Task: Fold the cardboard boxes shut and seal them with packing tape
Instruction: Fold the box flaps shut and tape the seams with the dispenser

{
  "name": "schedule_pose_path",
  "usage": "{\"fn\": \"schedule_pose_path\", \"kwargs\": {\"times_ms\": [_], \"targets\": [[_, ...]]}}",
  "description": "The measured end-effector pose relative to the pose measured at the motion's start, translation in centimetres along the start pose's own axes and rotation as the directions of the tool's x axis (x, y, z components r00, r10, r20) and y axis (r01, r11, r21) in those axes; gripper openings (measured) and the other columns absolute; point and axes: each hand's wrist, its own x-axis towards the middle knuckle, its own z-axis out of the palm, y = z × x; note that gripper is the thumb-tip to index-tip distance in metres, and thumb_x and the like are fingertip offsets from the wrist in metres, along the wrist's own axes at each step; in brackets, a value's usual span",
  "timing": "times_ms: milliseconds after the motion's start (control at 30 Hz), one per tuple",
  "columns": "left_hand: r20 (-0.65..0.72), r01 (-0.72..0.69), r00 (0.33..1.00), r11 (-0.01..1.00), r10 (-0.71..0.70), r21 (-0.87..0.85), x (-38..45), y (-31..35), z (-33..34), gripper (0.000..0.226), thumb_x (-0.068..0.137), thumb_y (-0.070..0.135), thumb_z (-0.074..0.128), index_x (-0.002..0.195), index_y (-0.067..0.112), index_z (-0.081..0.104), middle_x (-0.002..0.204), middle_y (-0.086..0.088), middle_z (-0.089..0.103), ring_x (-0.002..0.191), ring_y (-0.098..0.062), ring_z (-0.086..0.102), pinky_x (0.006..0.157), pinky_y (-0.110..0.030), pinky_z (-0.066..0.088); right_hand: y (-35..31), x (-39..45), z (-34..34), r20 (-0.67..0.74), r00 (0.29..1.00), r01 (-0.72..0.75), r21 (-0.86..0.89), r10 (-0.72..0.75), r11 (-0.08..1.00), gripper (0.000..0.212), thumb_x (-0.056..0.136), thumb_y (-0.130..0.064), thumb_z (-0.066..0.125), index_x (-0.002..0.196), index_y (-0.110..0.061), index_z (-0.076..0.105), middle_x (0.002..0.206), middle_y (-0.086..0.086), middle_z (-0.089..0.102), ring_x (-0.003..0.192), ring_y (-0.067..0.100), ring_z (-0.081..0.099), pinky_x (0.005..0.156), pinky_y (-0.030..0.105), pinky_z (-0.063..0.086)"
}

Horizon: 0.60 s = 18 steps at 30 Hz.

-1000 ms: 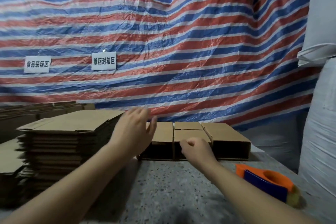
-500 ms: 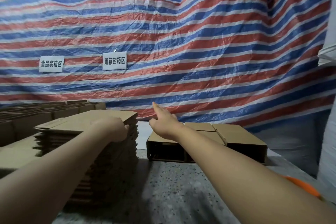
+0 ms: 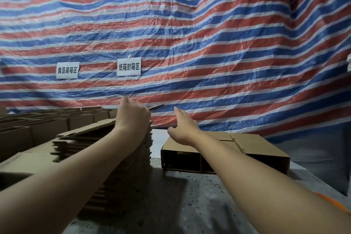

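Fingers of the left hand (image 3: 133, 115) curl over the far right corner of the top flat box (image 3: 91, 129), gripping it and tilting that corner up off the stack of flattened boxes (image 3: 121, 167) on the left of the table (image 3: 190, 205). Part of the lifted sheet pokes out to the right past the knuckles. Just to its right, the right hand (image 3: 183, 129) reaches forward with straight, relaxed fingers and the thumb spread out, holding nothing; it hovers above the left end of the assembled boxes (image 3: 262, 146), which lie in a row toward the far side of the table with their near ends open and dark inside. More brown cartons (image 3: 38, 121) fill the far left. A sliver of an orange thing (image 3: 336, 204) shows at the right edge, behind the right forearm; what it is cannot be told. Behind everything hangs a red, white and blue striped tarp (image 3: 209, 53) with two white paper signs (image 3: 128, 66) fixed to it.
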Motion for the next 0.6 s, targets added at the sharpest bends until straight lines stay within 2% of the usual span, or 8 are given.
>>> {"fn": "schedule_pose_path", "kwargs": {"times_ms": [67,167,233,333,400,467,533,600], "targets": [[-0.093,0.018,0.996,1.000,-0.019,-0.007,0.7,-0.6,-1.9,0.015,0.095,0.019,0.052,0.104,0.016,0.063,0.094,0.002,0.060,0.095,-0.021,0.051,0.090,-0.036,0.033,0.3,0.5,-1.2,-0.078,0.996,-0.031,0.061,0.035,0.998,0.088,0.096,-0.029,0.056,0.162,-0.021,-0.002,0.170,0.004,0.003,0.156,0.027,0.008,0.125,0.050,0.011],[-0.215,0.054,0.974,0.994,-0.073,-0.093,1.7,-1.8,-4.8,0.015,0.091,0.030,0.058,0.100,0.022,0.067,0.092,0.006,0.062,0.099,-0.022,0.051,0.086,-0.037,0.030,0.9,1.0,-4.5,-0.244,0.956,-0.043,0.425,0.161,0.904,0.085,0.098,-0.035,0.053,0.162,-0.021,-0.003,0.170,0.006,0.005,0.155,0.031,0.012,0.123,0.053,0.020],[-0.297,0.071,0.945,0.974,-0.134,-0.215,2.1,-2.6,-6.3,0.013,0.092,0.028,0.059,0.100,0.022,0.068,0.093,0.004,0.064,0.099,-0.023,0.052,0.087,-0.038,0.029,1.5,1.1,-7.5,-0.332,0.901,-0.027,0.600,0.279,0.800,0.082,0.100,-0.042,0.049,0.162,-0.021,0.000,0.170,0.006,0.007,0.154,0.033,0.014,0.120,0.054,0.022],[-0.433,0.014,0.877,0.912,-0.209,-0.411,3.0,-3.3,-8.0,0.017,0.098,0.024,0.054,0.106,0.019,0.068,0.101,-0.003,0.067,0.101,-0.027,0.055,0.090,-0.040,0.028,3.0,0.9,-11.7,-0.362,0.861,-0.005,0.696,0.357,0.718,0.078,0.101,-0.053,0.046,0.161,-0.018,0.012,0.167,0.009,0.019,0.151,0.034,0.025,0.116,0.052,0.029],[-0.490,-0.066,0.837,0.844,-0.243,-0.531,3.4,-3.1,-8.9,0.025,0.101,0.028,0.047,0.108,0.018,0.068,0.104,-0.007,0.066,0.102,-0.029,0.055,0.089,-0.041,0.029,4.2,0.4,-13.8,-0.360,0.864,0.000,0.700,0.353,0.714,0.065,0.100,-0.060,0.045,0.147,-0.016,0.040,0.151,0.012,0.046,0.129,0.030,0.051,0.097,0.044,0.046],[-0.507,-0.121,0.816,0.775,-0.278,-0.620,3.8,-2.4,-9.4,0.030,0.102,0.030,0.043,0.110,0.015,0.068,0.104,-0.010,0.066,0.103,-0.032,0.054,0.089,-0.043,0.032,5.1,-0.4,-15.1,-0.385,0.849,0.024,0.713,0.362,0.700,0.053,0.096,-0.062,0.050,0.123,-0.017,0.056,0.123,0.007,0.064,0.103,0.020,0.061,0.072,0.033,0.046],[-0.511,-0.141,0.803,0.736,-0.305,-0.662,4.2,-1.4,-9.5,0.030,0.103,0.028,0.044,0.109,0.012,0.068,0.103,-0.011,0.066,0.102,-0.033,0.053,0.088,-0.044,0.034,5.9,-1.2,-16.0,-0.429,0.802,0.070,0.758,0.415,0.648,0.044,0.093,-0.060,0.056,0.110,-0.019,0.060,0.108,0.005,0.068,0.095,0.019,0.064,0.067,0.031,0.047],[-0.510,-0.174,0.799,0.691,-0.317,-0.702,4.6,-0.4,-9.4,0.028,0.102,0.026,0.045,0.107,0.009,0.067,0.103,-0.013,0.066,0.100,-0.034,0.053,0.085,-0.045,0.038,6.7,-2.1,-16.3,-0.441,0.762,0.068,0.784,0.475,0.617,0.042,0.093,-0.062,0.054,0.099,-0.021,0.060,0.100,0.003,0.069,0.092,0.019,0.067,0.070,0.031,0.051]]}}
